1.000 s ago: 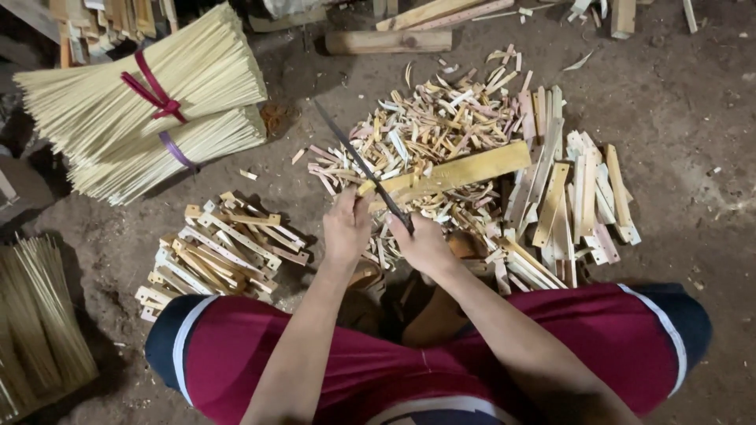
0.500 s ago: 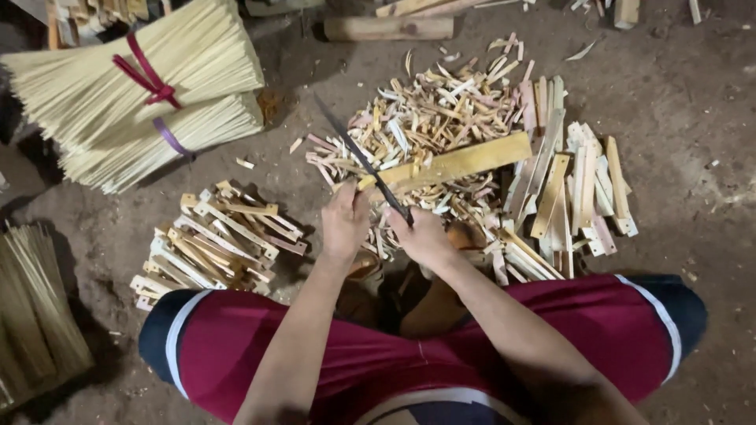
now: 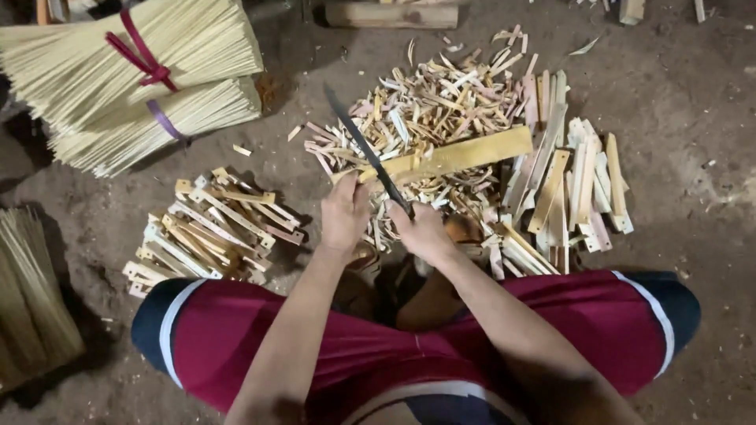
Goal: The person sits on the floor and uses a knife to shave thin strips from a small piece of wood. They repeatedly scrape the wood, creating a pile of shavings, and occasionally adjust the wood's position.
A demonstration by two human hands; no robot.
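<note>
Slat: the long flat pale-yellow bamboo slat (image 3: 461, 154) lies just beyond my hands, over the heap of shavings, its long axis running from near-left up to far-right; the near-left end comes in at my left hand.
Blade: the long dark narrow knife blade (image 3: 364, 147) crosses the slat's near-left end, point far and left, handle end near and right, so blade and slat make a shallow X just ahead of my knuckles.
Which hand is nearer: my left hand sits at the slat's end; my right is just beside it, at the blade's handle end.
My left hand (image 3: 345, 214): fingers curled in and pressed together around the slat's near end, as far as I can see; the fingertips are hidden under the hand.
My right hand (image 3: 424, 230): wrapped tight into a fist on the knife handle, the blade rising out of it toward the far left.
Shavings: a loose heap of pale bamboo chips and curls (image 3: 429, 110) lies under and beyond the slat.
Cut pieces right: flat short bamboo strips (image 3: 579, 185) lie side by side right of the heap.
Cut pieces left: a smaller pile of short yellowish sticks (image 3: 209, 228) lies left of my left hand.
Bundles: two tied bundles of thin pale bamboo sticks (image 3: 134, 75) lie far left, one bound with a red band, one with a purple.
My legs: red shorts (image 3: 598, 323) near, on bare earth floor (image 3: 693, 118).
</note>
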